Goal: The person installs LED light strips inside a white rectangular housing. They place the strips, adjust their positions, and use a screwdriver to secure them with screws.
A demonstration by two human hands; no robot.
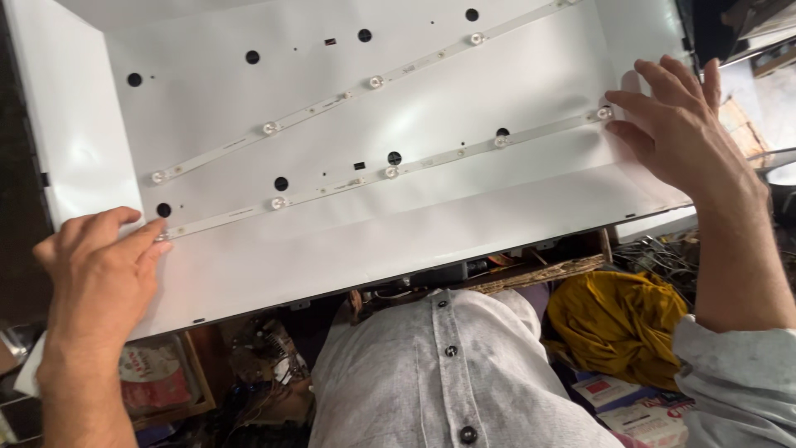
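Left hand (99, 265) at near-left of white backlight panel (414, 232), fingers curled, tips pinching or pressing left end of near LED strip (365, 178) beside a black hole (163, 210); can't tell if strip end is lifted or just pressed. Panel lies tilted across the view, resting over cluttered counter (547, 270) w/ grey shirt front (439, 373) just below its near edge. Far LED strip (332, 101) runs parallel, untouched, lenses in a row. Further right, yellow cloth (618, 319) and wire tangle (655, 257) under panel's edge. Right hand (680, 124) spread flat, fingers apart, on right end of near strip by last lens (604, 112). Risks, as judged: uneven pull from one end could crease thin strip or pop a lens; reflective sheet could wrinkle under palm; panel could slip off its perch.
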